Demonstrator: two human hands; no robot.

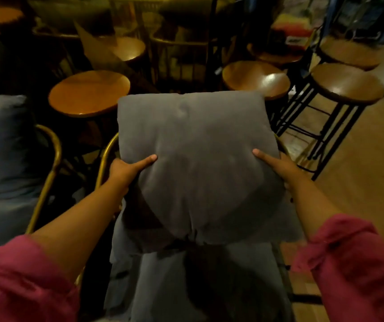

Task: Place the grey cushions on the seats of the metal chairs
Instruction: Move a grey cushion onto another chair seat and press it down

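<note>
I held a soft, square grey cushion (pixel 193 159) of matte fabric, my left hand (pixel 126 169) and right hand (pixel 277 167) pinching its opposite sides, thumbs pressed on top. It hung above a brass-toned metal chair (pixel 104 163) already carrying grey padding (pixel 186 280). Beyond the cushion stood round, glossy wooden stools (pixel 89 92). Left of it, another grey cushion (pixel 0 145) filled a second metal chair (pixel 47 163).

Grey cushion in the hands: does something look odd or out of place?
The grey cushion is bent and sags in the middle, gripped at both sides by the left hand and right hand. It hangs above another grey cushion.
</note>
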